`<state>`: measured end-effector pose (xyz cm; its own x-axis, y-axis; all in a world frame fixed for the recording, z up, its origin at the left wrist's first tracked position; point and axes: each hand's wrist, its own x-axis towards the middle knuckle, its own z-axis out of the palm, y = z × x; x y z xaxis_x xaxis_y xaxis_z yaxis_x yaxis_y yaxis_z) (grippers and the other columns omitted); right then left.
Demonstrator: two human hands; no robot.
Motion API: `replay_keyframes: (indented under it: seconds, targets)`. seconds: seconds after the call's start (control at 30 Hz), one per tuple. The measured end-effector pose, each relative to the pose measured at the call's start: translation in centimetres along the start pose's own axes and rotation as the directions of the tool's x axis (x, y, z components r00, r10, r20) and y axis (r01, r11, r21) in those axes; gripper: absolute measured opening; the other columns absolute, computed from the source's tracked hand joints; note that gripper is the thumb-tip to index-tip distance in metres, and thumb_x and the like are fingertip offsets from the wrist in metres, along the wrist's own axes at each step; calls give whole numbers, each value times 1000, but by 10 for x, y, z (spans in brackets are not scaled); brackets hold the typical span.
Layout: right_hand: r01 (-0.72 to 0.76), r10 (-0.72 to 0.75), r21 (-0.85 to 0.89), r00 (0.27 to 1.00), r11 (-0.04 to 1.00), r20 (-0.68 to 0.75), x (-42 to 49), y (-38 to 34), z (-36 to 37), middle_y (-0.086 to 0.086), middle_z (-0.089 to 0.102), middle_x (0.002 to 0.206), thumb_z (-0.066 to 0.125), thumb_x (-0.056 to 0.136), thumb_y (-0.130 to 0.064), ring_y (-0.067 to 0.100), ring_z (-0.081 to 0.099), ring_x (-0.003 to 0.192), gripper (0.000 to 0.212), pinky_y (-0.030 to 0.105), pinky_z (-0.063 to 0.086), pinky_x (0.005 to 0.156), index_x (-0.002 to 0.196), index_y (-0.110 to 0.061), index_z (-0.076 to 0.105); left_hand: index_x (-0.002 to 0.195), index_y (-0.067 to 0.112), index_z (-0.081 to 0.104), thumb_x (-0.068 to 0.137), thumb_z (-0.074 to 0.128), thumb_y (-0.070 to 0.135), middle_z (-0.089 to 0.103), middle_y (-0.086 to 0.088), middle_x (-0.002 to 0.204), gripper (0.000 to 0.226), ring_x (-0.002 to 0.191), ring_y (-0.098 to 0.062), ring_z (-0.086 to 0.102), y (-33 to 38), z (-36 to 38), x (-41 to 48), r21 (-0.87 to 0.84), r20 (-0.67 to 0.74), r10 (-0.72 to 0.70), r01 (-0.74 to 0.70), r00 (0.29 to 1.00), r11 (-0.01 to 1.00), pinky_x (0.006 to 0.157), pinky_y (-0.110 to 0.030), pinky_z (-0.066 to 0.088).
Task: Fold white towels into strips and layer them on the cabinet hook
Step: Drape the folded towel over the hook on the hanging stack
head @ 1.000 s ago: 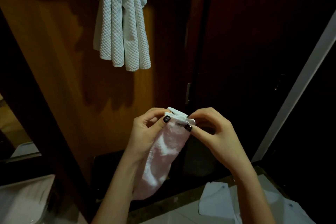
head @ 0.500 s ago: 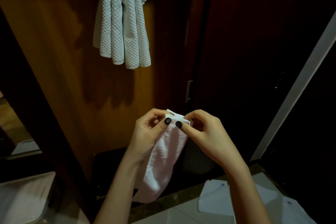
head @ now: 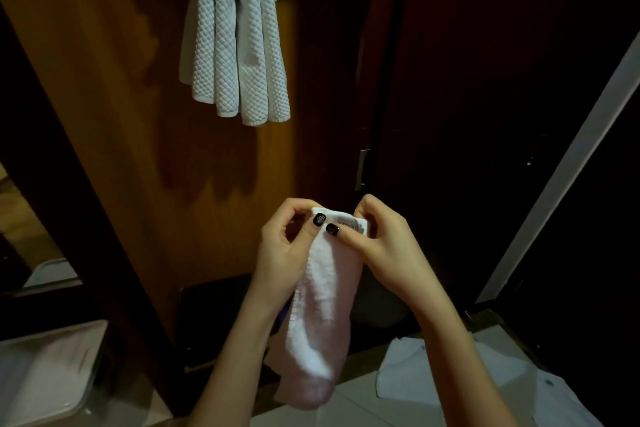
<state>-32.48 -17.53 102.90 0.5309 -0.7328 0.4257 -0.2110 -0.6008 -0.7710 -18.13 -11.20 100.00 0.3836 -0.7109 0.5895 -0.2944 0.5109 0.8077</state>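
A narrow folded white towel strip (head: 320, 322) hangs down in front of me, held at its top edge. My left hand (head: 285, 250) pinches the top left corner with thumb and fingers. My right hand (head: 384, 246) pinches the top right, where a small label shows. Up on the wooden cabinet door (head: 114, 114), several waffle-textured white towel strips (head: 235, 35) hang side by side from the hook; the hook itself is hidden by them.
More white cloths (head: 450, 378) lie on the surface at lower right. A pale tray or bin (head: 45, 371) sits at lower left. A dark door with a metal latch (head: 362, 170) is to the right, and a light-coloured frame edge (head: 561, 177) runs diagonally.
My two hands have drawn closer together at the towel's top edge, narrowing the strip. The view has shifted slightly downward and the towel hangs a little lower.
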Motion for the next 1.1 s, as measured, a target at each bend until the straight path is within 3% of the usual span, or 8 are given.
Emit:
replay_keyframes:
  seconds: [0.17,0.3,0.47,0.6,0.73,0.83,0.97,1.1]
  targets:
    - [30,-12,164,994,986,-110,22,2,-5,13,53,80,71,87,-13,16,50,70,24,37,43,60,85,-11,47,101,30,54,85,69,24,62,17,96,22,91,3,61,-10,-4,3,-56,-20,-101,99,995,994,80,-14,49]
    - [54,-11,190,975,980,-223,48,2,-14,18,52,84,70,88,-11,18,49,73,22,38,44,63,86,-9,48,78,29,51,85,72,25,57,7,77,23,70,-5,54,-33,2,-11,369,15,-144,129,989,920,63,-13,42]
    - [60,35,234,923,970,-382,61,11,-8,-7,47,78,70,88,-14,-5,45,64,27,17,41,58,80,-21,45,121,24,51,87,71,19,45,14,114,39,97,-7,53,-45,14,-18,486,-151,-117,177,981,856,71,-13,43]
    - [78,39,245,897,966,-440,65,16,-6,-9,45,75,70,88,-12,-7,45,61,29,12,39,55,78,-23,45,104,9,61,84,73,10,56,6,100,24,87,-10,56,-59,9,-17,591,-111,11,57,994,805,65,-4,36]
    - [91,51,253,862,963,-505,74,17,-11,-11,44,73,69,87,-13,-8,44,58,29,10,36,51,78,-24,43,79,6,58,83,72,9,53,2,78,15,68,-12,49,-81,2,-15,566,-47,-83,95,995,819,60,-19,36]
    - [69,89,251,818,965,-569,75,25,-9,-10,43,72,69,87,-13,-8,41,55,31,9,33,50,76,-24,42,57,16,45,85,72,7,37,5,57,40,54,-3,33,-97,-2,-13,406,-44,-221,220,974,887,54,-25,27]
    - [9,193,313,768,950,-610,69,43,-9,-8,42,72,67,88,-11,-6,39,53,31,11,34,51,76,-21,41,73,-7,57,90,66,9,45,-8,69,26,67,-14,42,-108,-17,-3,158,24,-394,386,919,909,59,-27,28]
    - [-9,237,358,767,933,-597,69,52,-6,-8,42,70,66,86,-9,-6,39,52,27,9,33,50,77,-17,42,89,-6,60,94,61,14,54,-12,80,21,74,-20,50,-115,-25,-6,71,151,-432,426,889,902,64,-31,40]
